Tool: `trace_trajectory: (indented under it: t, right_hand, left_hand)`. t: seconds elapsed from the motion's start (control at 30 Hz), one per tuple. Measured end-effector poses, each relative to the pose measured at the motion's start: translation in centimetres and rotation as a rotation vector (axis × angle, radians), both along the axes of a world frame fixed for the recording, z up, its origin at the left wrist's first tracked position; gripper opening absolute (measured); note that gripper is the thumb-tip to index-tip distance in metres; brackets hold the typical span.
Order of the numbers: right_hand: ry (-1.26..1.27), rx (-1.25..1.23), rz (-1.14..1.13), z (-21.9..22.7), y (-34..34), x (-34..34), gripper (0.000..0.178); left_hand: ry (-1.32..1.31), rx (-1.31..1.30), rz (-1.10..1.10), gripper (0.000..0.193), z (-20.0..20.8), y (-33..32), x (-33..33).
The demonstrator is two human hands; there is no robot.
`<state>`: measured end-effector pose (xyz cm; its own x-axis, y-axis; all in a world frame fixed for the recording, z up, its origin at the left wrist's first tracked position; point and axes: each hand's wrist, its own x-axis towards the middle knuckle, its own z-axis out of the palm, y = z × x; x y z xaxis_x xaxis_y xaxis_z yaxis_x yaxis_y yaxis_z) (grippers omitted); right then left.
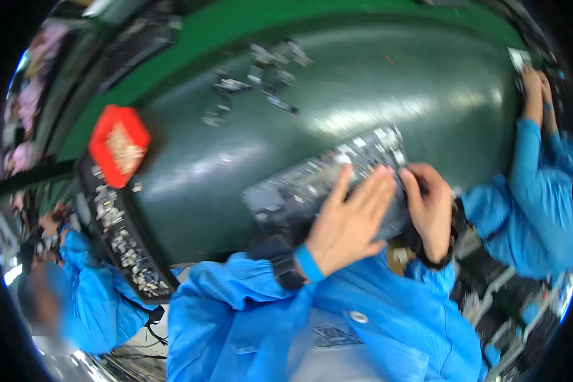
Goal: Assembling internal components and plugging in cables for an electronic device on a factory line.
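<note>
The person in the blue jacket has both hands on a grey circuit board lying on the dark green table, just in front of their chest. The left hand rests flat on the near part of the board, fingers straight and spread, holding nothing. The right hand curls over the board's right end, fingers bent down around its edge; whether it truly clamps the board I cannot tell, since the picture is blurred there. To the left a red hexagonal tray stands on the table's edge above a long black rack of small parts. A few loose small parts lie farther back. At the far right a co-worker's blue sleeve reaches up along the table
</note>
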<state>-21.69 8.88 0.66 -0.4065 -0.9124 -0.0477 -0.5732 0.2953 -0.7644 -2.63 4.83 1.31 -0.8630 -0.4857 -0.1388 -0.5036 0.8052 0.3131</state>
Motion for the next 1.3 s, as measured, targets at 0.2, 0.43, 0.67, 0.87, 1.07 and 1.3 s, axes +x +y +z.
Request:
trace_trajectory:
  t: [0.2,0.43,0.67,0.87,1.07,1.3]
  right_hand:
    - [0.351,-0.152,0.107,-0.4,0.7,0.9,0.014]
    - [-0.539,-0.028,0.039,1.7,1.2,0.1,0.006]
    - [-0.261,-0.302,0.090,8.1,-13.6,-8.3,0.034]
    - [-0.174,-0.368,-0.028,1.5,-37.1,-11.2,0.040]
    - [0.485,-0.541,0.072,1.1,-43.5,-13.7,0.037]
    - [0.945,0.359,0.055,-9.0,-49.1,-40.4,0.051]
  left_hand:
    - [0.283,-0.003,0.062,0.110,-2.2,0.0,1.4]
    - [0.471,0.081,0.100,0.116,-0.3,-0.1,2.4]
    - [0.590,0.040,0.031,0.111,9.9,-1.8,7.3]
    - [0.429,0.241,0.280,0.101,4.9,-3.2,10.2]
    - [0.426,0.272,0.703,0.067,-0.6,1.4,15.7]
    - [0.243,-0.028,0.783,0.038,-2.3,3.8,16.4]
